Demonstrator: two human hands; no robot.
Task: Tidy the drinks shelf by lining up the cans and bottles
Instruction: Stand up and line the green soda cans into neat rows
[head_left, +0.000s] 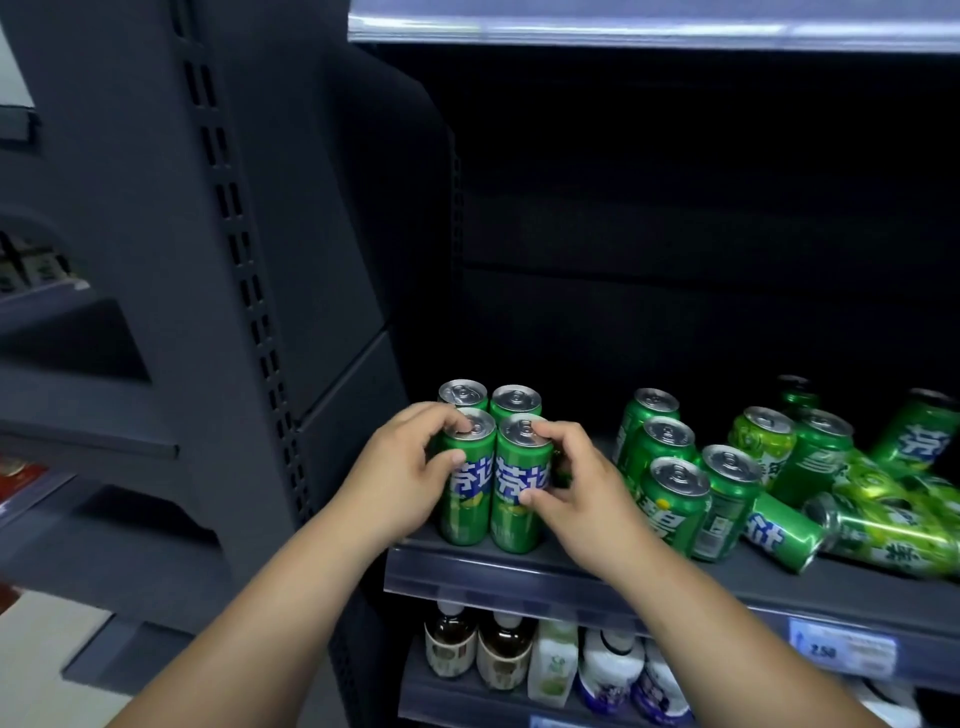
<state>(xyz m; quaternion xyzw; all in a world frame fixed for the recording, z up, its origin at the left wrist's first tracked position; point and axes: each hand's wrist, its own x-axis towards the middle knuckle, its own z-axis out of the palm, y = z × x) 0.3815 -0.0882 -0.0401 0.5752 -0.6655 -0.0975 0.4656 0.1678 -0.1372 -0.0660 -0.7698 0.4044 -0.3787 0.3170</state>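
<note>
Two tall green cans stand side by side at the front left of the dark shelf (571, 558). My left hand (400, 473) grips the left front can (466, 493), fingers over its lid and thumb on its side. The right front can (519, 499) is held by my right hand (582, 483), a finger on its top and the thumb low on its label. Behind them two more tall green cans (514, 401) stand in a row. To the right is a loose group of shorter green cans (670, 499), some upright, some lying on their sides (784, 530).
The shelf's dark side panel (332, 260) rises close on the left. Above hangs another shelf edge (649, 28). Bottles (506, 649) and cartons fill the shelf below, with a price tag (841, 649) on the rail. Between the two can groups is a bare strip of shelf.
</note>
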